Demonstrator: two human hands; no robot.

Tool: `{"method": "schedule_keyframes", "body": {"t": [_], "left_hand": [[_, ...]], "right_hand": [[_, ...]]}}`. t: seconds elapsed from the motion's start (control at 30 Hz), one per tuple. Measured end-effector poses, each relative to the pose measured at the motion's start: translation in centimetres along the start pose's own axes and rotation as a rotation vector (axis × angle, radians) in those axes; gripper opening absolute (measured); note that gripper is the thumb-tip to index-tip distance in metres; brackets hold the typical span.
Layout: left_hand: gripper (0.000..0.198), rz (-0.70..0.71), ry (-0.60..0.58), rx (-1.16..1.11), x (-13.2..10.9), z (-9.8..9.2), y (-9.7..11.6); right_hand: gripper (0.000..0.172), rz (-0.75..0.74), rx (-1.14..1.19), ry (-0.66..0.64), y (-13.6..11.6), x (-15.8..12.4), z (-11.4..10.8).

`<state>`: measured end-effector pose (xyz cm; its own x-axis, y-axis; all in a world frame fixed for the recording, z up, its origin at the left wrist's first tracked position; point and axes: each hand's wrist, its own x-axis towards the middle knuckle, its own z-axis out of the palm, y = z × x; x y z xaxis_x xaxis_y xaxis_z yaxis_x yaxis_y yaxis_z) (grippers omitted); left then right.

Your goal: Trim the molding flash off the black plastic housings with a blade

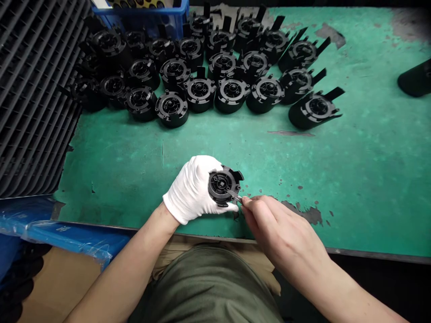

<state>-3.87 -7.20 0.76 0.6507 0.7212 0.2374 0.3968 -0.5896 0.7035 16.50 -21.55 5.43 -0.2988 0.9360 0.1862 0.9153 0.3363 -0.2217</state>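
My left hand (pixel 193 190), in a white glove, is wrapped round a round black plastic housing (pixel 222 185) just above the front of the green table. The housing's ringed end with tabs faces up toward me. My bare right hand (pixel 278 222) is closed on a small knife (pixel 235 196) with a slim, pointed metal blade. Its tip lies at the lower right part of the housing's face; whether it touches is too small to tell. Most of the knife's handle is hidden in my fingers.
Several similar black housings (pixel 232 92) stand in rows at the back of the green table (pixel 363 179). Behind them is a blue bin (pixel 144 22). Black grid trays (pixel 30 89) are stacked at left. Another black part (pixel 415 80) lies far right. Blue plastic (pixel 63 229) hangs below left.
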Motion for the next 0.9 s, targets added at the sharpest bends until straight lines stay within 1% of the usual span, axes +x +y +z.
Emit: {"method": "schedule_keyframes", "body": {"t": [0.1,0.17,0.23,0.33,0.4,0.5,0.57,0.67,0.8,0.9], "left_hand": [[0.075,0.002,-0.002,-0.023,0.0,0.0,0.0],[0.076,-0.004,-0.006,-0.03,-0.1,0.1,0.0],[0.078,-0.006,-0.013,-0.034,-0.4,0.1,0.0],[0.088,0.035,-0.034,-0.046,-0.9,-0.2,-0.1],[0.098,0.111,-0.08,-0.073,-1.2,-0.7,-0.2],[0.103,0.203,-0.164,-0.139,-1.5,-1.5,-0.3],[0.106,0.219,-0.175,-0.176,-1.5,-1.9,-0.4],[0.108,0.207,-0.162,-0.201,-1.5,-2.1,-0.3],[0.102,0.166,-0.159,-0.206,-1.6,-1.9,-0.3],[0.1,0.177,-0.148,-0.212,-1.7,-1.7,-0.5]], "right_hand": [[0.005,0.022,0.076,0.052,1.0,-0.4,0.0],[0.011,0.03,0.074,0.066,1.8,-0.5,-0.3],[0.019,0.003,0.046,0.047,2.8,-0.4,-0.8],[0.03,-0.116,0.037,0.013,4.7,0.5,-2.1],[0.032,-0.203,0.061,0.006,6.3,1.6,-2.9],[0.026,-0.314,0.051,-0.012,8.5,3.4,-3.7],[0.021,-0.394,0.033,-0.05,9.3,4.4,-3.7],[0.02,-0.464,0.035,-0.09,9.3,5.4,-3.1],[0.022,-0.492,0.012,-0.072,8.1,6.0,-2.1],[0.027,-0.502,-0.005,-0.07,7.4,6.2,-1.7]]}}
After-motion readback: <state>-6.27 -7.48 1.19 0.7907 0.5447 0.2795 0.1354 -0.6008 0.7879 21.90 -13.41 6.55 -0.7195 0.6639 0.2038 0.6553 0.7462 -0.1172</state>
